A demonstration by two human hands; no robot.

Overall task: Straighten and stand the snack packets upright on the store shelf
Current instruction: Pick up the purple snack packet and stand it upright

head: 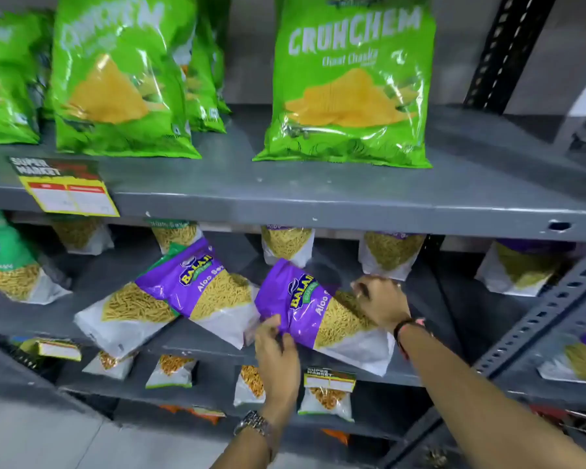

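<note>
snack packets, purple balaji aloo sev, lie slumped mid-frame on the middle shelf (403, 375). left packet (197, 292) leans on a white one. left hand (278, 350) pinches the purple top corner of the centre packet (318, 316); right hand (381, 301) has fingers curled over its upper edge, probably to rotate it upright. packet looks glossy, clear window, sev inside.

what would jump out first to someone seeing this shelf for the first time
Probably the big bright green Crunchem bag standing upright on the top shelf, with more green bags to its left. Next, the purple Balaji packet lying tilted on the middle shelf, gripped by the left hand and right hand, beside another tilted purple packet.
</note>
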